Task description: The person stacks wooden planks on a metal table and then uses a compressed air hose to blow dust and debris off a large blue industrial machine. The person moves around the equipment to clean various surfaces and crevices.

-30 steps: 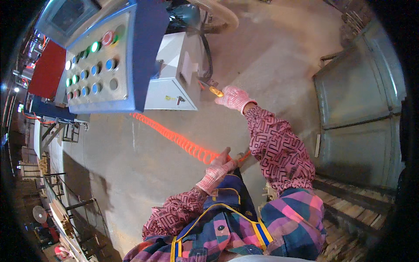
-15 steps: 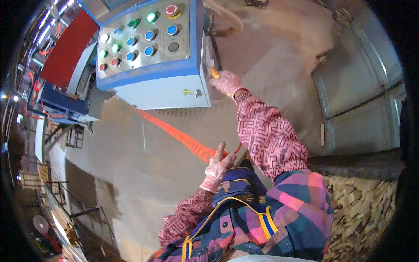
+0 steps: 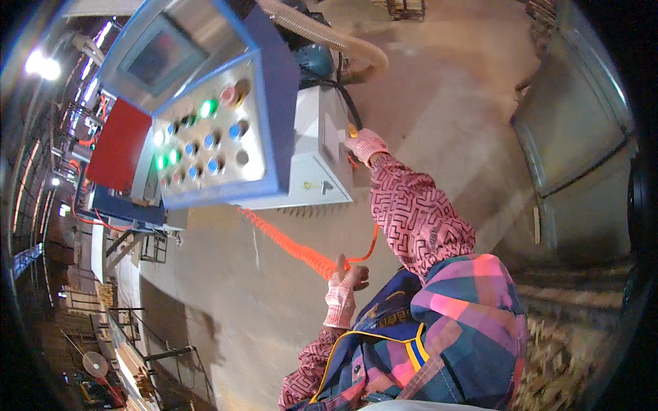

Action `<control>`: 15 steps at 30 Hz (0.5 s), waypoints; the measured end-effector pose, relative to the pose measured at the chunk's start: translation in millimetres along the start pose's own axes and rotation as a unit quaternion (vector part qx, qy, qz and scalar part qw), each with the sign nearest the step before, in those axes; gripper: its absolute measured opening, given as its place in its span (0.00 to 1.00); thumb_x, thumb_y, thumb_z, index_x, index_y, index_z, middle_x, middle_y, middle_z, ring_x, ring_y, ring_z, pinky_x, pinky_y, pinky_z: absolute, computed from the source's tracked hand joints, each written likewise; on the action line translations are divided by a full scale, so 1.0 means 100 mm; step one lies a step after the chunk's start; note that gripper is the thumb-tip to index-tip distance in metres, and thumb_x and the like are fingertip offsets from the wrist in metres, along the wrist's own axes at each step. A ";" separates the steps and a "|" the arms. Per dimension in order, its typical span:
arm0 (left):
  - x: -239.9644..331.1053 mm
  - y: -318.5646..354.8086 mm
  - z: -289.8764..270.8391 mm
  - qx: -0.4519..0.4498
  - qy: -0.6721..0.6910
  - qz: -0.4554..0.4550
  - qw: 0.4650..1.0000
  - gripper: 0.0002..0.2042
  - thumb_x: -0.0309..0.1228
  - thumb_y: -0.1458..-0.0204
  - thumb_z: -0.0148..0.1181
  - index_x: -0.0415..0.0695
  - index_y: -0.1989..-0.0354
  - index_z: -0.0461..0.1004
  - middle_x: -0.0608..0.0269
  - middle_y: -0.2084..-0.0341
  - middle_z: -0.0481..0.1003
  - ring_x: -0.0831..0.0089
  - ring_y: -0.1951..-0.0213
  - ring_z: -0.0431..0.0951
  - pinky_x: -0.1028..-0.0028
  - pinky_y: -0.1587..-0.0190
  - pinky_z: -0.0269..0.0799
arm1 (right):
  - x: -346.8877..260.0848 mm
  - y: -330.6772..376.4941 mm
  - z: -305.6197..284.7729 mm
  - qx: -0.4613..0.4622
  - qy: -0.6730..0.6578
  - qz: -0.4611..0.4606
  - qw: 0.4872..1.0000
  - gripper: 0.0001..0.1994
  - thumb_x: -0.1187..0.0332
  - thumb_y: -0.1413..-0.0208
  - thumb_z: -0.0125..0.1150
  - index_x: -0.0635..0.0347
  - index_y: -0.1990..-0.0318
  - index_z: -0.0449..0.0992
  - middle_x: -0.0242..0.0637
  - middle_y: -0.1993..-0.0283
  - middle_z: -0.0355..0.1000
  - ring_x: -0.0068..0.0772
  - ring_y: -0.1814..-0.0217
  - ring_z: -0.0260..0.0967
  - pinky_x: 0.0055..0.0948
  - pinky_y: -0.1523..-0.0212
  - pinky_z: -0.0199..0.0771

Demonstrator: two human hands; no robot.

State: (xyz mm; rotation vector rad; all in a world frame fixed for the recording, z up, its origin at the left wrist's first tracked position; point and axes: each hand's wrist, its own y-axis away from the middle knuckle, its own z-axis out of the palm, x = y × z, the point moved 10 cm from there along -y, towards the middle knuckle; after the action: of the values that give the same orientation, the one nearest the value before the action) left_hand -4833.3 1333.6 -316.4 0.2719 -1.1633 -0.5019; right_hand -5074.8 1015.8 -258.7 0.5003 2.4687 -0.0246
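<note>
My right hand (image 3: 367, 145), in a pink-and-white knit glove, reaches out along the side of the grey control cabinet (image 3: 312, 181). It is closed around a small yellow-orange tool (image 3: 353, 131), apparently an air blow gun, mostly hidden by the fingers. An orange coiled air hose (image 3: 291, 248) stretches from beneath the cabinet to my left hand (image 3: 340, 291), gloved alike, with bare fingertips showing. Those fingers curl around the hose's near end, thumb pointing up. From there the hose runs on as a plain orange line beside my right forearm.
The cabinet's sloping panel (image 3: 250, 154) carries several coloured buttons, with a screen (image 3: 161, 55) above. A ribbed duct (image 3: 336, 34) curves behind it. Grey metal sheeting (image 3: 582, 123) stands at right, with a heap of wood pieces (image 3: 562, 363) below. Boards (image 3: 133, 366) lie at lower left.
The view has tilted up, bringing the screen and duct in. My right hand remains stretched out at the cabinet's side, now lower in the picture. The left still holds the hose.
</note>
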 end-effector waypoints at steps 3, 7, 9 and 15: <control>0.22 -0.34 0.45 0.015 -0.044 -0.023 0.999 0.45 0.39 0.46 0.61 0.28 0.31 0.38 0.52 0.62 0.78 0.65 0.61 0.80 0.69 0.59 0.79 | 0.43 -0.35 -0.30 0.003 -0.059 0.107 0.993 0.26 0.47 0.52 0.60 0.62 0.58 0.80 0.51 0.57 0.77 0.51 0.51 0.75 0.43 0.53 0.73; 0.55 -0.73 1.17 0.000 -0.134 -0.037 0.990 0.45 0.43 0.46 0.61 0.28 0.31 0.41 0.50 0.59 0.78 0.63 0.58 0.80 0.68 0.58 0.79 | 0.76 -0.89 -0.67 -0.049 -0.089 0.100 0.990 0.31 0.44 0.54 0.60 0.62 0.51 0.77 0.52 0.48 0.74 0.52 0.44 0.71 0.43 0.47 0.70; 0.73 -0.82 1.38 0.021 -0.161 -0.048 0.986 0.45 0.44 0.46 0.60 0.29 0.31 0.42 0.50 0.59 0.78 0.63 0.58 0.80 0.67 0.58 0.79 | 0.25 -0.88 -0.71 -0.150 -0.050 -0.009 0.987 0.32 0.43 0.54 0.60 0.62 0.50 0.76 0.53 0.47 0.73 0.53 0.44 0.71 0.43 0.46 0.70; 0.73 -1.09 1.33 0.058 -0.097 -0.069 0.991 0.45 0.40 0.48 0.61 0.31 0.30 0.41 0.55 0.60 0.77 0.67 0.57 0.78 0.68 0.56 0.77 | -0.01 -1.40 -0.17 -0.164 -0.104 0.017 0.981 0.29 0.44 0.52 0.59 0.63 0.53 0.77 0.55 0.52 0.75 0.54 0.47 0.72 0.42 0.49 0.73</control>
State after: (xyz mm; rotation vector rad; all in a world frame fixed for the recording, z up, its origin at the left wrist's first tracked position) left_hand -4959.7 1209.7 -256.3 0.4130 -1.3711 -0.5927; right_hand -5134.3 888.0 -258.1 0.3742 2.2009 0.3232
